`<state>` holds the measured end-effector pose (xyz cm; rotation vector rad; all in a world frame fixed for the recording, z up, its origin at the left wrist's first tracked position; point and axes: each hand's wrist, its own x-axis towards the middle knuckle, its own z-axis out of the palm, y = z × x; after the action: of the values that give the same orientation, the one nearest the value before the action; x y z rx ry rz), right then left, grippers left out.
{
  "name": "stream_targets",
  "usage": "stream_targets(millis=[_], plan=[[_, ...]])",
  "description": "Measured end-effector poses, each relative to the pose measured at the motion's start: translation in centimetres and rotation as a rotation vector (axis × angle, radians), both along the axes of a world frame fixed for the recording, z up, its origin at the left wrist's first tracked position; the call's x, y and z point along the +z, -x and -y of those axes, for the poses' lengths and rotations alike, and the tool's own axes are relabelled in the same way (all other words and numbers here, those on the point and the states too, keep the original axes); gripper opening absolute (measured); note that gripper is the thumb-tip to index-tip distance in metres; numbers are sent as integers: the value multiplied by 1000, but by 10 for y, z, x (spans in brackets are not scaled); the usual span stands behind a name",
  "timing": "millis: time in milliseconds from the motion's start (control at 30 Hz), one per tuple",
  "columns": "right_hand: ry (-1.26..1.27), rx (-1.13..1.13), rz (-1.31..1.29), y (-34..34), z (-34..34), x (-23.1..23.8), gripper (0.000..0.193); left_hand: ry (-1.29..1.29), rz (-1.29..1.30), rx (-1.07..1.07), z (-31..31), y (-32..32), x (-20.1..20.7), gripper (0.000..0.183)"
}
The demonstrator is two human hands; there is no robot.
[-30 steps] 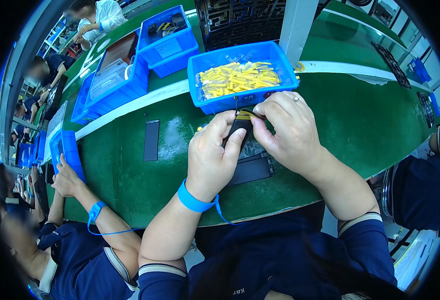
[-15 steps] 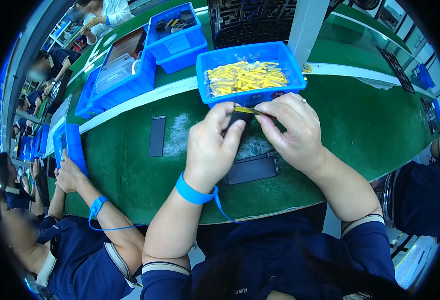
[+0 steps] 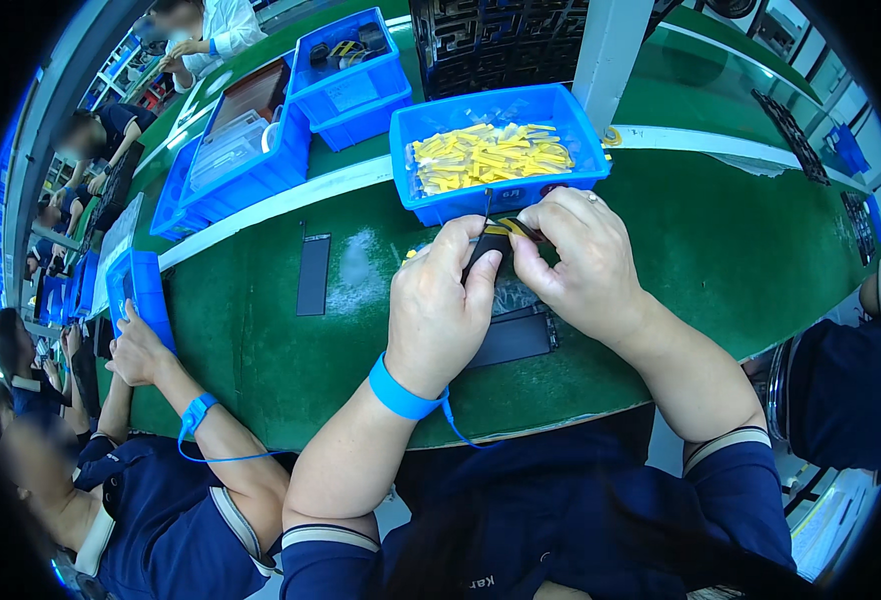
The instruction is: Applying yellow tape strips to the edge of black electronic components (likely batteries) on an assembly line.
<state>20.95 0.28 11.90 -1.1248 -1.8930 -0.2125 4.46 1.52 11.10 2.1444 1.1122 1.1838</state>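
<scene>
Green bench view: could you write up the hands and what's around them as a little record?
Left hand: grips a flat black piece
Right hand: pinches the yellow strip at its top end
Left arm: wears a blue wristband
Beyond the hands: blue bin of many yellow pieces
Green bench: dark slab at left; second slab nearer the person

The left grip (image 3: pixel 439 305) holds a black piece (image 3: pixel 488 246) above the green tabletop (image 3: pixel 231 350); the right grip (image 3: pixel 583 250) pinches a yellow-and-black strip (image 3: pixel 509 228) at its far end; just beyond sits a blue bin (image 3: pixel 439 209) of yellow pieces (image 3: pixel 491 157), and a dark panel (image 3: pixel 313 277) lies leftward
</scene>
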Motion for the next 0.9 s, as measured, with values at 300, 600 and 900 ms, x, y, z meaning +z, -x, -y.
stream_targets(millis=[300, 600, 900], plan=[[344, 124, -178, -3, 2, 2, 11, 110, -427, 490, -72, 95, 4, 26], [539, 176, -275, -6, -4, -4, 12, 178, 21, 10, -44, 53, 18, 25], [606, 289, -208, -7, -4, -3, 10, 219, 78, -297, -23, 22, 13, 23]])
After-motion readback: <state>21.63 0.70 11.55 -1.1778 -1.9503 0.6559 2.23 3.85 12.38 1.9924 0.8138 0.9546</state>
